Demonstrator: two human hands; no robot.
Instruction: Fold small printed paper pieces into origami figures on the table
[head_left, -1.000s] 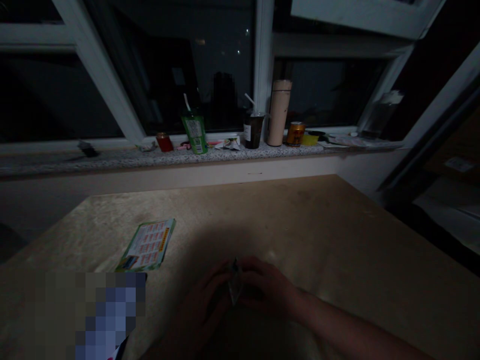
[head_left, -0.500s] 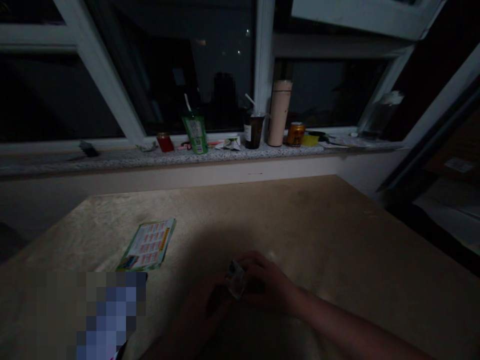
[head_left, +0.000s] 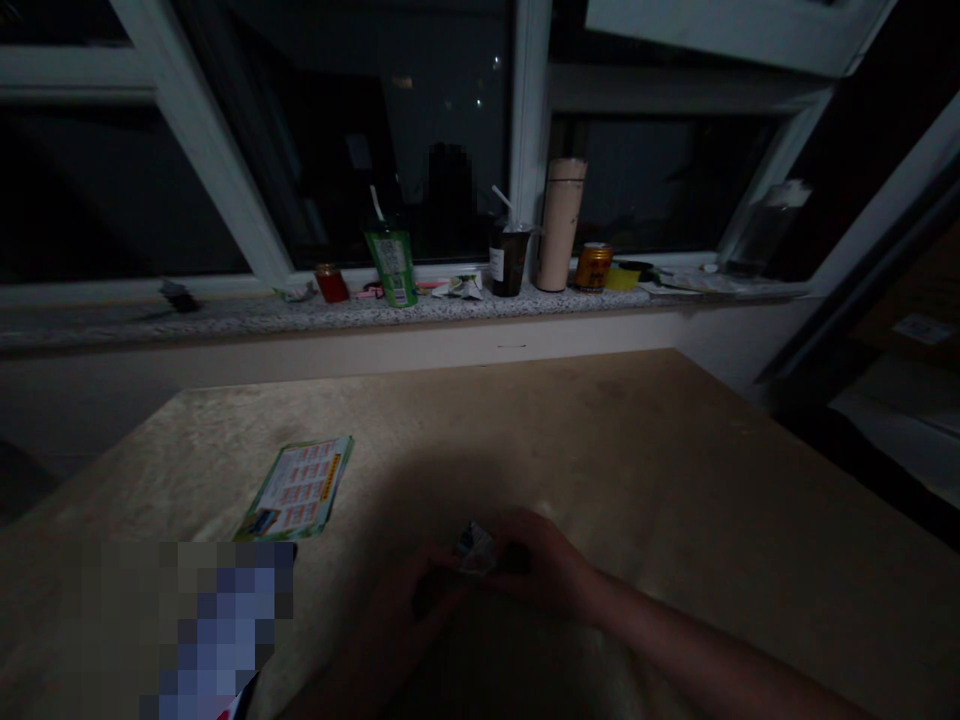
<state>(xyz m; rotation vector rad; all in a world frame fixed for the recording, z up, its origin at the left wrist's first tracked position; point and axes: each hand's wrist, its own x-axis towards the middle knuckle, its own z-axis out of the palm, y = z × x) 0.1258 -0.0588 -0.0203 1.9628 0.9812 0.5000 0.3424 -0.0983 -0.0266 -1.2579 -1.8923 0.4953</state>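
Note:
A small, light, crumpled piece of what looks like printed paper (head_left: 475, 550) is pinched between my two hands above the wooden table (head_left: 600, 440). My right hand (head_left: 544, 565) grips it from the right, with thumb and fingers bent around its edge. From the left, my left hand (head_left: 412, 605) holds the other side; it lies in deep shadow and its fingers are only dimly seen. Farther left on the table rests a flat printed card or booklet (head_left: 300, 485) with rows of red text and a green border. Neither hand touches it.
A blurred-out blue patch (head_left: 232, 620) covers the lower left. Along the granite sill (head_left: 450, 312) behind the table stand a red jar (head_left: 331, 284), a green cup with straw (head_left: 391, 265), a dark cup (head_left: 508, 262), a pink flask (head_left: 561, 225) and an orange can (head_left: 594, 268).
The paper has turned between my fingers and now looks wider and lower. My right hand has shifted slightly to the right, its fingers lower. The things on the table and sill are unchanged.

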